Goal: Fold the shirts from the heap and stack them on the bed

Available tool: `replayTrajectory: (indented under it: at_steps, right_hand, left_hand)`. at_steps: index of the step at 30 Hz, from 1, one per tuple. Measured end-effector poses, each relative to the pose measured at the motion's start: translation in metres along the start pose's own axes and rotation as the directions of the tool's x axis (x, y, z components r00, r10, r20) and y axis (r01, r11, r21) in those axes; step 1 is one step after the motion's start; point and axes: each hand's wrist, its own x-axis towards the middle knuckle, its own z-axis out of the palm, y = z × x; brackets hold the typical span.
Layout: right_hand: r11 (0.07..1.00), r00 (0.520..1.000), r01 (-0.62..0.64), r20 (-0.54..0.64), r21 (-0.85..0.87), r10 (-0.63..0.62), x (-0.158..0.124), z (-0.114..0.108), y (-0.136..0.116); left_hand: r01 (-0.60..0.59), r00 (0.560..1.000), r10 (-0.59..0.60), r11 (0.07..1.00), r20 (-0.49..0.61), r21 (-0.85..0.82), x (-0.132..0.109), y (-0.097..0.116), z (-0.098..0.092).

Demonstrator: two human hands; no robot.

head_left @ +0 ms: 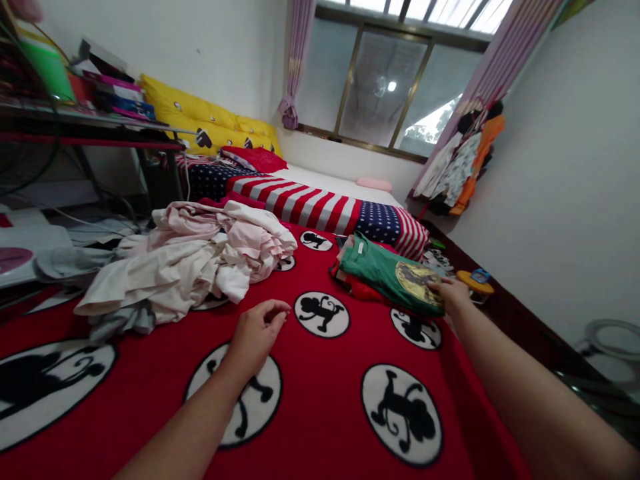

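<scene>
Right hand [453,293]: fingers on the near right end of a green folded cloth shirt with a yellow oval print [377,263]; firm grip or just resting, can't tell. Shirt runs left and away from them, long axis slanting far-left to near-right, red folded fabric [363,290] underneath. Right hand is nearer. Left hand [257,333]: fingers loosely curled, small thumb gap, nothing visible in it; crumpled pale fabric pile [200,257] ahead-left. Surface: red blanket with black-and-white ovals [320,393]. Beyond: stars-and-stripes bedcover [320,207], metal-framed window [383,87].
</scene>
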Motion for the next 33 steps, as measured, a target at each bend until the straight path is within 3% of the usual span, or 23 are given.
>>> replayTrajectory:
  at_steps: [3, 5, 8, 10, 12, 15, 18, 22, 33]
  right_hand:
    - [0.991, 0.993, -0.062, -0.108, -0.118, 0.05, 0.003, 0.002, -0.006]
    - [0.989, 0.993, 0.004, -0.12, -0.151, -0.023, -0.011, 0.007, -0.02]
    - [0.977, 0.977, 0.209, 0.062, -0.045, -0.206, -0.066, 0.022, -0.048]
    - [0.957, 0.936, 0.223, 0.233, 0.183, -0.263, -0.123, 0.033, -0.069]
    - [0.903, 0.885, 0.0, 0.42, 0.43, -0.2, -0.184, 0.039, -0.09]
    - [0.748, 0.772, -0.391, 0.634, 0.536, -0.051, -0.263, 0.039, -0.119]
    - [0.653, 0.719, -0.525, 0.695, 0.546, -0.003, -0.311, 0.038, -0.137]
    - [0.658, 0.715, -0.522, 0.699, 0.543, -0.009, -0.332, 0.042, -0.139]
    - [0.655, 0.72, -0.492, 0.691, 0.573, -0.065, -0.331, 0.038, -0.134]
  left_hand:
    - [-0.007, 1.0, 0.007, 1.0, 0.015, 0.006, 0.001, -0.003, 0.0]
    - [-0.011, 1.0, 0.011, 1.0, 0.018, -0.01, 0.001, -0.004, 0.001]
    - [-0.011, 1.0, 0.012, 0.996, 0.013, -0.088, 0.001, -0.002, 0.001]
    - [-0.01, 1.0, 0.012, 0.991, 0.011, -0.135, 0.0, 0.001, 0.002]
    - [-0.008, 1.0, 0.01, 0.989, 0.01, -0.146, -0.001, 0.004, 0.001]
    - [-0.001, 1.0, 0.005, 0.99, 0.024, -0.141, -0.003, 0.006, -0.001]
    - [-0.004, 0.999, 0.01, 0.988, 0.036, -0.151, -0.005, 0.008, -0.003]
    - [-0.008, 0.999, 0.014, 0.985, 0.035, -0.17, -0.006, 0.011, -0.006]
    - [-0.009, 1.0, 0.011, 0.989, 0.012, -0.145, -0.004, 0.009, -0.004]
